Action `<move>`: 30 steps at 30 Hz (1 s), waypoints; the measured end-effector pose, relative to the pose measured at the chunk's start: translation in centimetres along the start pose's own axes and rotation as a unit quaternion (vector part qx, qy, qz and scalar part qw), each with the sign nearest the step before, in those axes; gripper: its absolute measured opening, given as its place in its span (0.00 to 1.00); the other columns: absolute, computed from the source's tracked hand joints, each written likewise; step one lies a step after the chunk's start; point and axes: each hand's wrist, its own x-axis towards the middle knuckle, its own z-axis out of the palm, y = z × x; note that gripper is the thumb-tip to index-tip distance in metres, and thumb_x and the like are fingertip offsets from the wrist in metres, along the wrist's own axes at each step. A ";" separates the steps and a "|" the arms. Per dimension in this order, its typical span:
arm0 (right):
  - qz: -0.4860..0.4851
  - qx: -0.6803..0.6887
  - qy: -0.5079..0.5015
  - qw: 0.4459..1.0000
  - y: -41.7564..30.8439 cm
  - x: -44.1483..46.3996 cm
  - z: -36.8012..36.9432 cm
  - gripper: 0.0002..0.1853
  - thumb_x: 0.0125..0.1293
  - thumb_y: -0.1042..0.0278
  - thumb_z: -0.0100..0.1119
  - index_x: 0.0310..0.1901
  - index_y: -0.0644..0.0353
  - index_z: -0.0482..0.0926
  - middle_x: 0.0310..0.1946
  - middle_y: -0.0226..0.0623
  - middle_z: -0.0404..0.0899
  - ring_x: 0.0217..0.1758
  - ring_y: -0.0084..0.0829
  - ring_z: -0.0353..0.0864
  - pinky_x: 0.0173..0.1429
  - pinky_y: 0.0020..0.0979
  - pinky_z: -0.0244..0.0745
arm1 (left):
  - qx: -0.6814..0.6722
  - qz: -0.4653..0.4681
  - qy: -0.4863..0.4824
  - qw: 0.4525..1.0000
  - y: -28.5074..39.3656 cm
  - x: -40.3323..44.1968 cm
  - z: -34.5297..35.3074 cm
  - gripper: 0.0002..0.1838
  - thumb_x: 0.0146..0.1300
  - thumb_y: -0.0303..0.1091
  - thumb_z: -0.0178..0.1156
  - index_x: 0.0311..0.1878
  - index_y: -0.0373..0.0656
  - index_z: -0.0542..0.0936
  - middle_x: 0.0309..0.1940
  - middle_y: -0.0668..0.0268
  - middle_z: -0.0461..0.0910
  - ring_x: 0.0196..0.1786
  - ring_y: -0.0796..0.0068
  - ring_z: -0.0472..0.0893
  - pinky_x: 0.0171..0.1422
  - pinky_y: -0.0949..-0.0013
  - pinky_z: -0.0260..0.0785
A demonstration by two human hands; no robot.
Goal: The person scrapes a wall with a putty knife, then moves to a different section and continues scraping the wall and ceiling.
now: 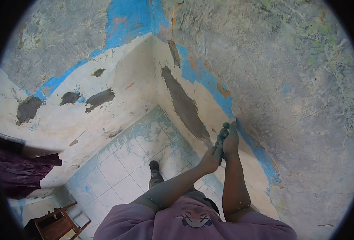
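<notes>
My left hand [211, 161] and my right hand [229, 143] are together in front of the right-hand wall, touching or nearly so. Curled fingers show on my right hand, its thumb up against the strip of blue paint [225, 102]. A small pale tip shows at that thumb, but what it belongs to is hidden. My left hand is closed just below, its fingers mostly out of sight against the right. Grey dust covers both. Beside them, the cream paint [215, 114] has a long grey bare patch [183, 102].
Rough grey plaster [289, 76] covers the upper right wall. The left wall [125, 76] has several bare patches. Dusty white tiles [117, 160] form the floor, where my foot [154, 166] stands. A purple cloth [23, 170] hangs at left, above a brown wooden chair [57, 226].
</notes>
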 end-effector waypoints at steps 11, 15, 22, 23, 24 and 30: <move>-0.015 -0.050 0.005 0.999 -1.5 -0.4 -0.5 0.23 0.65 0.40 0.40 0.36 0.55 0.69 0.14 0.22 0.57 0.09 0.19 0.55 0.13 0.23 0.51 | -0.020 0.010 0.002 1.000 -1.4 0.3 1.6 0.20 0.70 0.47 0.39 0.34 0.41 0.72 0.16 0.74 0.65 0.17 0.85 0.62 0.21 0.78 0.52; -0.014 -0.109 -0.016 0.994 -1.5 1.2 0.8 0.24 0.65 0.39 0.40 0.36 0.56 0.68 0.14 0.23 0.57 0.09 0.18 0.55 0.13 0.23 0.50 | -0.060 0.029 0.018 0.998 -0.9 1.8 1.3 0.20 0.69 0.47 0.38 0.35 0.42 0.72 0.18 0.74 0.66 0.18 0.84 0.64 0.22 0.77 0.55; 0.013 -0.056 0.007 0.998 -0.8 0.0 -0.4 0.24 0.65 0.39 0.39 0.34 0.55 0.68 0.14 0.23 0.58 0.09 0.19 0.54 0.14 0.24 0.52 | -0.029 0.011 -0.008 0.999 -1.7 0.5 1.3 0.20 0.69 0.47 0.39 0.36 0.40 0.72 0.18 0.74 0.66 0.18 0.84 0.64 0.22 0.77 0.55; -0.001 -0.078 -0.006 0.997 -1.1 0.6 0.4 0.24 0.65 0.39 0.39 0.34 0.54 0.68 0.14 0.23 0.58 0.08 0.19 0.54 0.14 0.24 0.52 | -0.019 0.017 0.015 1.000 -0.8 0.9 1.1 0.20 0.69 0.46 0.39 0.36 0.40 0.72 0.18 0.74 0.66 0.18 0.85 0.64 0.22 0.76 0.55; -0.017 -0.099 -0.021 0.995 -1.4 1.2 1.0 0.24 0.65 0.39 0.39 0.34 0.54 0.68 0.14 0.22 0.58 0.08 0.19 0.54 0.14 0.24 0.52 | -0.006 0.026 0.036 0.999 0.0 1.4 0.8 0.20 0.69 0.46 0.39 0.35 0.39 0.72 0.18 0.74 0.66 0.18 0.85 0.64 0.21 0.76 0.55; -0.002 -0.067 0.013 0.998 -1.1 0.1 0.3 0.22 0.66 0.41 0.38 0.34 0.55 0.68 0.14 0.22 0.57 0.09 0.18 0.55 0.14 0.24 0.52 | -0.032 0.015 -0.009 0.999 0.0 0.7 1.0 0.21 0.69 0.47 0.37 0.30 0.42 0.71 0.15 0.73 0.65 0.16 0.85 0.63 0.19 0.76 0.53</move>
